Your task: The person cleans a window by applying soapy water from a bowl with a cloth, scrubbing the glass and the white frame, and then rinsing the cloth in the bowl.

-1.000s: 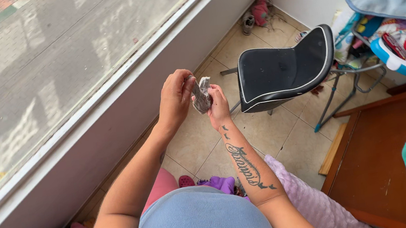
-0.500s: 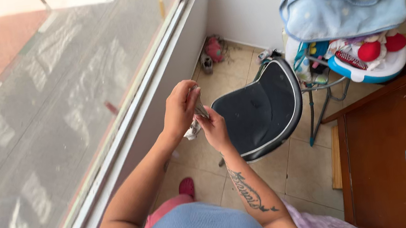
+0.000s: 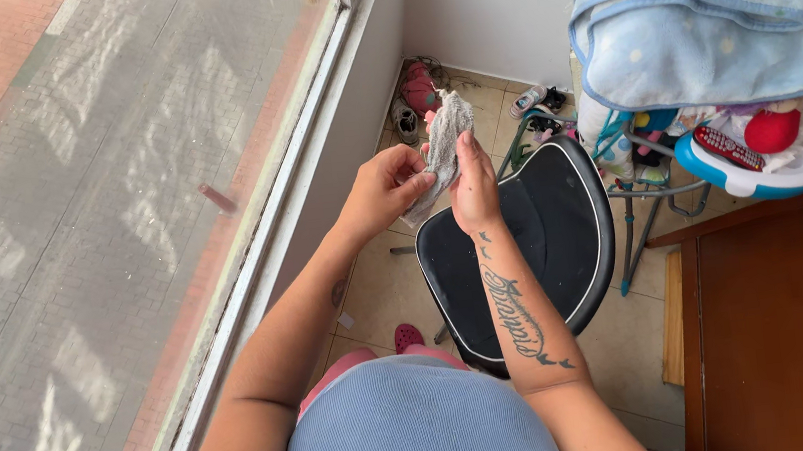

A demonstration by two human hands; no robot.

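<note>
Both hands gripped a crumpled grey cloth (image 3: 444, 146) held above the black chair (image 3: 532, 242), the left hand (image 3: 386, 189) pinching its lower edge at about 8 o'clock and the right hand (image 3: 474, 188) closed on it at 5 o'clock, beside the window (image 3: 119, 186), with a blue blanket (image 3: 717, 13) at 2 o'clock.

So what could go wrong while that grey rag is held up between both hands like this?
The rag is pinched only at its lower part by the left hand and right hand, so it might slip and drop onto the black chair or floor. Shoes lying nearby could trip a step.
</note>
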